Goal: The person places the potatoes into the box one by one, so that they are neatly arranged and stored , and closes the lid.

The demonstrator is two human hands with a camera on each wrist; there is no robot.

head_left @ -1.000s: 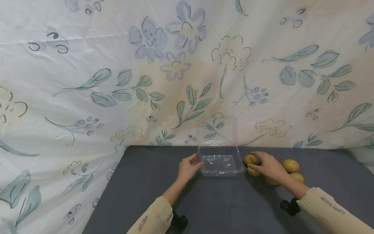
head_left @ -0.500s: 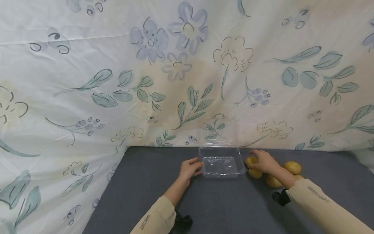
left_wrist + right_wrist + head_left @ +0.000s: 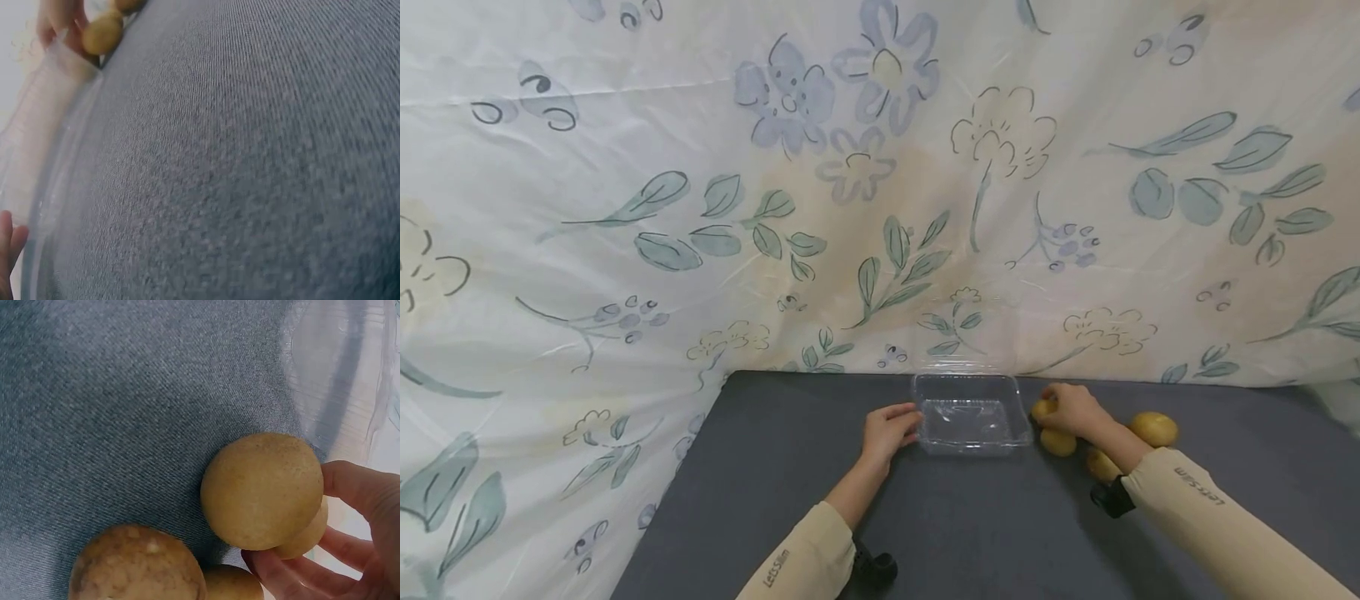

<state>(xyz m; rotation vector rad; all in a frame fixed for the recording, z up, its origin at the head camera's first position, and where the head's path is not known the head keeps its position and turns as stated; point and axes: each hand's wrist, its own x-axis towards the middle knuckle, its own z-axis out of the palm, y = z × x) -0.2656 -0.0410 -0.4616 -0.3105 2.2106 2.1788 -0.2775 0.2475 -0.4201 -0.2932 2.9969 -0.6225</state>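
Note:
A clear plastic clamshell container (image 3: 972,445) stands at the back of the table with its lid raised against the curtain. My left hand (image 3: 887,432) is at its left side, fingers fairly straight and fingertips at the wall. To the container's right, my right hand (image 3: 1075,412) grips a small potato (image 3: 1042,409) between thumb and fingers. In the right wrist view, the gripped potato (image 3: 307,536) is partly hidden behind a nearer potato (image 3: 262,490). That nearer potato (image 3: 1058,442) lies just in front of my right hand in the head view.
More potatoes (image 3: 1153,429) lie behind and under my right forearm, some partly hidden by it. A dark grey cloth covers the table (image 3: 970,525). A flower-printed curtain (image 3: 850,250) hangs right behind the table's back edge.
My right hand's thumb and fingers have closed in around the far potato, and its forearm has shifted left. My left hand's fingers have straightened along the container's side.

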